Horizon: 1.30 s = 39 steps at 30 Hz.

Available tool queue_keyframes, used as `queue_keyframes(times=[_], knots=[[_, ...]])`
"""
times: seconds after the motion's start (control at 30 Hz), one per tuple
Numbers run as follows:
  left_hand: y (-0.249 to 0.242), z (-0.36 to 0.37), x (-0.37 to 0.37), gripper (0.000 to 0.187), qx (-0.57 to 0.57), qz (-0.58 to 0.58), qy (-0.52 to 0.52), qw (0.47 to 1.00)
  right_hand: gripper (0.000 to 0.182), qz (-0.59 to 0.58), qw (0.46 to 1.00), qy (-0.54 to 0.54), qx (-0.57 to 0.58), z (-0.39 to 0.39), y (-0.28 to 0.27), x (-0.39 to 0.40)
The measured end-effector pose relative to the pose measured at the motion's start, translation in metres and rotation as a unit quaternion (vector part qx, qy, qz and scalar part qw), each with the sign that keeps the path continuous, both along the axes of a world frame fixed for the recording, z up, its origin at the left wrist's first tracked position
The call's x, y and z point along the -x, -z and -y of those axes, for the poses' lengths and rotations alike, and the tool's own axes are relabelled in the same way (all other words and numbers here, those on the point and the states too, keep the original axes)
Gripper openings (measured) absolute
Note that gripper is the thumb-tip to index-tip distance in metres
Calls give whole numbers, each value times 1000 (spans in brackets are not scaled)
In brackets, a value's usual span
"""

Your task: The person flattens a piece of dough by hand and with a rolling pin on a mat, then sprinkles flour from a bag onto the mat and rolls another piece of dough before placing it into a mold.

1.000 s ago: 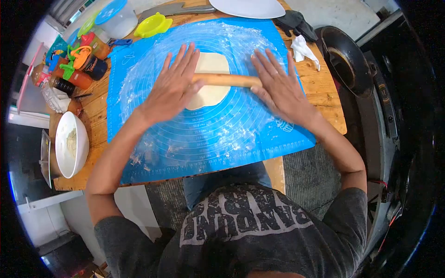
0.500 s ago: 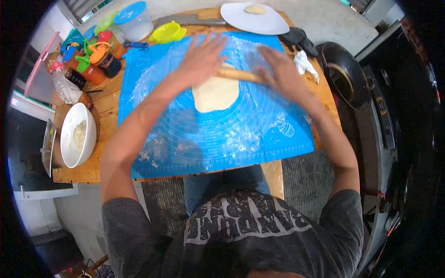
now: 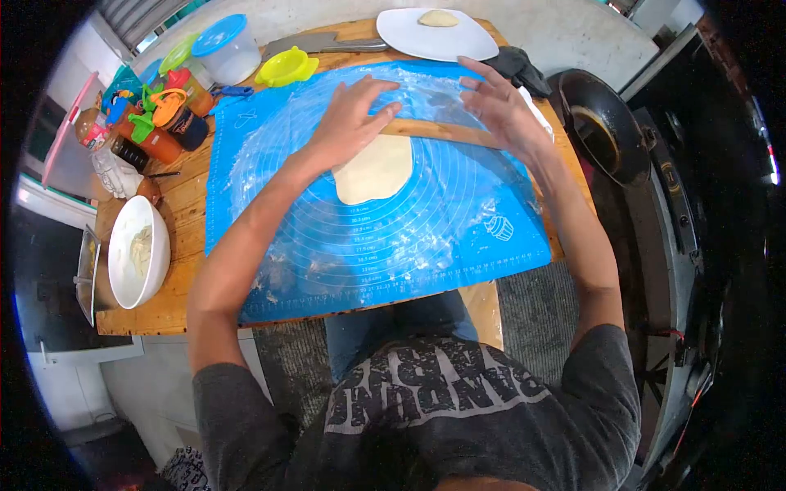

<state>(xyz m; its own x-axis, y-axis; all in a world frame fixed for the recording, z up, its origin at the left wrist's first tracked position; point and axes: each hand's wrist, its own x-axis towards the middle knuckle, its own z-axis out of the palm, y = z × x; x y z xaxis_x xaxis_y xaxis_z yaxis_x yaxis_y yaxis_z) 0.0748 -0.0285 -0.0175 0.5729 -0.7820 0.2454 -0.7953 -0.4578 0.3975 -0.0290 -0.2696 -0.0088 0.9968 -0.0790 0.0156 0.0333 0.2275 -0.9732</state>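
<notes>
A flat, pale sheet of rolled dough (image 3: 375, 173) lies on a flour-dusted blue baking mat (image 3: 327, 282). Across the dough's far edge rests a wooden rolling pin (image 3: 446, 132), pointing off to the right. My left hand (image 3: 354, 121) is at the pin's left end, fingers apart and bent, thumb near the wood; it partly hides the dough's upper left side. Over the pin's right end my right hand (image 3: 509, 119) is held with fingers spread and raised, not wrapped around it. Whether either palm touches the pin cannot be made out.
Behind the mat are a yellow-green bowl (image 3: 286, 67), a cleaver (image 3: 319, 45) and a white plate (image 3: 409, 37) carrying a dough piece (image 3: 439, 18). Bottles (image 3: 176, 119) and a white bowl (image 3: 155, 262) stand left. A dark wok (image 3: 602, 135) is right.
Both hands have lifted their fingers from a flatter pose over the rolling pin. The right hand's fingers now point up and apart. The view has shifted slightly.
</notes>
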Motion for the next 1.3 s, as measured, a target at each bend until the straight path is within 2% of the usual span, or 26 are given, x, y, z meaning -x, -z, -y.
queue_keyframes(times=[0.03, 0.13, 0.17, 0.27, 0.37, 0.47, 0.57, 0.77, 0.87, 0.97, 1.07, 1.17, 1.3], knots=[[-9, -4, 8, 38, 40, 14, 13, 999, 69, 29, 989, -117, -89, 9, 2, -5], [-23, -6, 33, 26, 111, 28, 25, 993, 78, 21, 944, -229, -238, 8, -1, 6], [-26, -6, 40, 23, 124, 30, 24, 992, 86, 21, 946, -228, -228, 5, 0, 5], [-35, -1, 57, 14, 129, -52, -31, 990, 70, 49, 933, -248, -258, 2, 10, 5], [-41, 8, 66, 17, 131, -33, -59, 989, 75, 28, 967, -191, -168, -4, 7, 11], [-46, 15, 71, 21, 138, 64, -41, 987, 61, 36, 964, -197, -174, -7, 8, 14], [-44, 20, 71, 20, 173, 102, -8, 980, 59, 19, 966, -183, -183, -12, 9, 18], [-37, 23, 73, 16, 188, 136, 8, 973, 54, 3, 964, -175, -201, -12, 15, 19], [-40, 23, 76, 13, 194, 115, 0, 974, 50, 4, 958, -166, -234, -15, 14, 20], [-39, 26, 71, 11, 233, 0, -51, 971, 47, 15, 963, -151, -221, -18, 2, 25], [-43, 24, 62, 11, 204, 119, -45, 971, 45, 107, 977, -135, -129, -25, -3, 28], [-46, 22, 59, 11, 186, 177, -64, 964, 44, 133, 972, -156, -117, -25, 0, 27], [-40, 21, 58, 12, 183, 161, -72, 967, 44, 140, 974, -163, -69, -27, 1, 34]])
